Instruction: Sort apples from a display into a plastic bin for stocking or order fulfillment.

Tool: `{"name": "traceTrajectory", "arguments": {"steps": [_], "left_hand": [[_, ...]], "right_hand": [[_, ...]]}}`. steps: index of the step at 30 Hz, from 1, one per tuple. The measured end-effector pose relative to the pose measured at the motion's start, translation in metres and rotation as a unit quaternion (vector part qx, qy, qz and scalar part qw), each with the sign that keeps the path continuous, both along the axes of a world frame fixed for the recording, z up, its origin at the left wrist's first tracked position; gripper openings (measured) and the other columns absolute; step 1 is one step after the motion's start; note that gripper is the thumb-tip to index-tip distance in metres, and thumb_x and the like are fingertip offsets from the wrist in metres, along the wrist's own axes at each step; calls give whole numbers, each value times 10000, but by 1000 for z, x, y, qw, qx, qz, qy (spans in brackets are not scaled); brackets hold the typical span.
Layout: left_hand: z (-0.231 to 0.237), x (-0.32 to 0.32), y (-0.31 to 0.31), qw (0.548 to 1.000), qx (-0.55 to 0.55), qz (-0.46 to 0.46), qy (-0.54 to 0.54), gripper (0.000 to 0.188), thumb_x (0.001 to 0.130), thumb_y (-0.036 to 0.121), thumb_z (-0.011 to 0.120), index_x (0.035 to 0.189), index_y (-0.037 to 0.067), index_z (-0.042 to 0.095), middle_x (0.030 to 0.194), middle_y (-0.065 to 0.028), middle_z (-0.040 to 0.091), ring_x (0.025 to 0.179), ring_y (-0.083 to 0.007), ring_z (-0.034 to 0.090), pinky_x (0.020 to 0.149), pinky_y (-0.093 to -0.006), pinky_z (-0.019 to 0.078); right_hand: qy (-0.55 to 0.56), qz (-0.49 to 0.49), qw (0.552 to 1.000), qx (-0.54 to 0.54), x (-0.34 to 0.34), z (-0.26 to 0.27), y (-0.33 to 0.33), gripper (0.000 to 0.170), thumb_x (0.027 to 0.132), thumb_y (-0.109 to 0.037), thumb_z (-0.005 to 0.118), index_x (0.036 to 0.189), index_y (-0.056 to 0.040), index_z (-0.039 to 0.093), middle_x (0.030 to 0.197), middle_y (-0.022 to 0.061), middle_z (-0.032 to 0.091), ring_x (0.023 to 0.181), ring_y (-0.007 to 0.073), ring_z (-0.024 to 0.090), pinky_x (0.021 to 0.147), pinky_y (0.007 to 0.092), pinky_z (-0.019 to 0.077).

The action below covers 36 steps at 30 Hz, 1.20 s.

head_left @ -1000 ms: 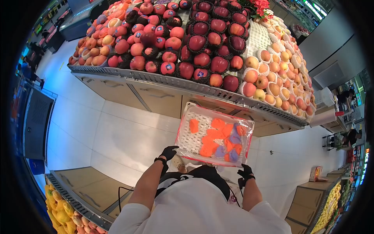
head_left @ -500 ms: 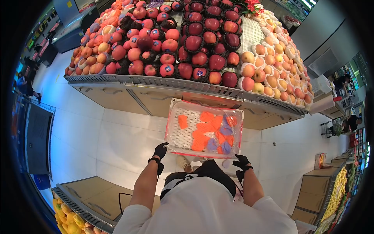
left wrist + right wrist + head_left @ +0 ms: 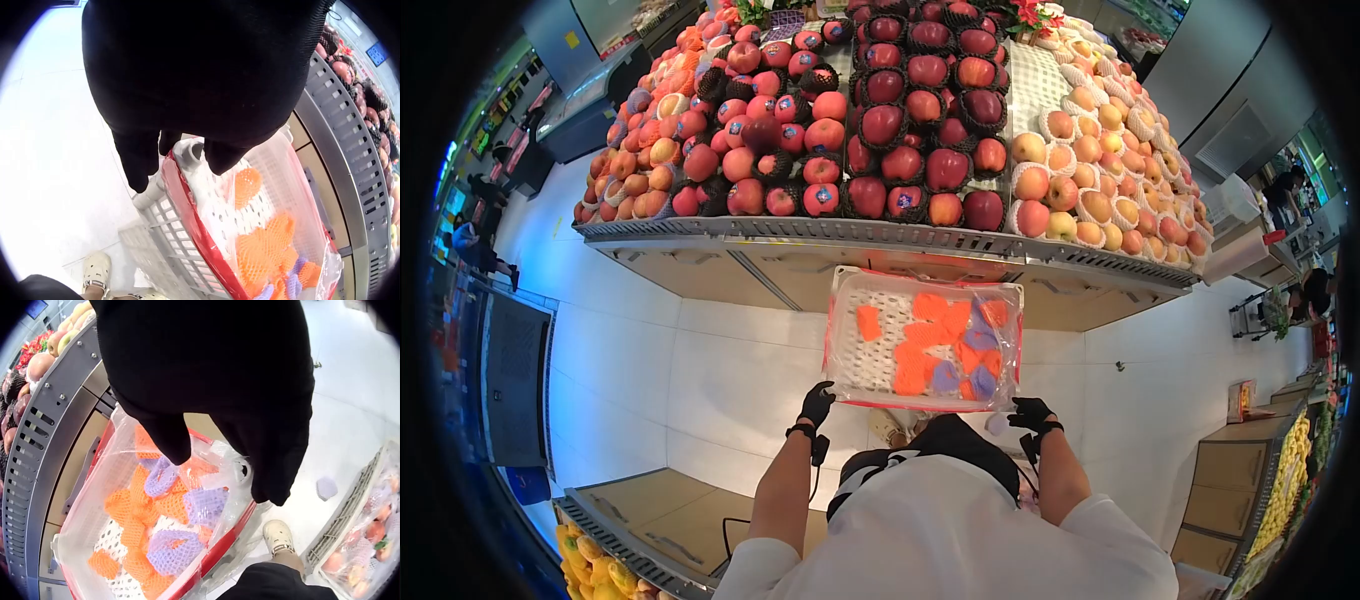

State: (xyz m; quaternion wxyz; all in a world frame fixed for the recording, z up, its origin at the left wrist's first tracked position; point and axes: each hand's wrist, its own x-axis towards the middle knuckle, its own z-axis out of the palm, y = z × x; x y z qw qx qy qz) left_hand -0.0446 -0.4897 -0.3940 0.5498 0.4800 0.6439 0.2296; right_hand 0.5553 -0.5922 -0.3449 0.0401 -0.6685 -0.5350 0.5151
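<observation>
Head view shows a person in a white top with black gloves, bending over a white crate (image 3: 865, 390) with a red edge. It sits in the middle, just on the near side of a fruit stand (image 3: 800, 230). The left hand (image 3: 817, 403) grips the near left corner of the crate, with fingers on both sides of the edge. The right hand (image 3: 1032, 412) grips the near right corner the same way. Inside the crate, orange nets (image 3: 910, 370) and purple nets (image 3: 945, 376) lie in a heap, mostly on the right. One orange net (image 3: 868, 322) lies alone on the left. Dark red apples (image 3: 947, 170) fill the middle of the stand, and paler apples (image 3: 1090, 205) sit on the right. A basket (image 3: 345, 515) with bagged fruit (image 3: 376, 531) stands right of the crate. Near it, a pale purple piece (image 3: 326, 487) lies on the floor (image 3: 350, 450).
</observation>
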Motion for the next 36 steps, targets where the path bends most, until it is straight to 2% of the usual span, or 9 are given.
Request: {"name": "traceTrajectory", "arguments": {"steps": [3,6,8,11,16,19,29,33,36], "left_hand": [[35,9,-12,995,-45,75,-54,407,806,96,640,1208,127,590,928,-67,635,688,-122,551,606,-275,485],[65,12,-30,993,-55,104,-33,427,828,116,647,1247,128,572,1196,-121,591,742,-132,586,571,-271,495],[65,9,-45,988,-59,135,-36,426,834,114,645,1254,125,571,1215,-128,569,806,-159,601,593,-289,516],[77,8,-61,972,-78,211,-64,399,831,97,641,1225,111,588,1130,-88,588,799,-153,591,590,-277,513],[119,21,-75,941,-91,299,-132,338,834,44,605,1170,86,612,892,13,557,744,-100,557,610,-270,508],[135,27,-73,935,-85,317,-132,313,853,35,579,1158,93,615,893,11,569,749,-99,560,623,-264,508],[155,18,-36,955,-61,266,-117,323,857,47,571,1174,91,609,883,10,583,764,-99,573,647,-258,513],[144,-4,-12,958,-62,246,-135,298,867,66,570,1161,91,615,899,9,600,751,-99,575,644,-259,511],[121,-34,7,973,-78,162,-147,292,873,94,573,1161,90,614,903,13,604,763,-103,573,655,-261,503]], "right_hand": [[-123,129,984,-7,-4,30,23,735,703,-221,829,1333,-52,488,1072,114,667,933,187,661,846,308,541],[7,11,995,-96,13,-6,33,689,709,-234,818,1296,-32,520,939,118,680,857,212,675,793,327,558],[120,-350,882,-292,-2,12,54,456,797,-249,724,1143,19,596,850,179,658,754,313,673,745,392,564],[124,-421,834,-335,6,1,62,321,842,-245,642,958,53,616,738,206,620,641,371,634,650,462,538],[153,-457,820,-309,3,25,67,204,866,-206,584,760,-32,587,658,136,555,557,261,469,555,404,412],[114,-354,890,-264,4,22,65,201,886,-180,554,769,-24,598,642,134,557,542,262,474,542,391,407],[162,-483,816,-273,-8,55,67,203,898,-149,521,719,-68,576,572,97,512,493,246,458,502,385,369],[89,-344,910,-214,3,21,44,181,861,-162,562,715,-63,600,612,96,561,505,224,504,473,371,386],[164,-478,843,-185,6,3,25,182,836,-196,627,906,-29,639,687,148,627,552,287,611,506,402,514]]}}
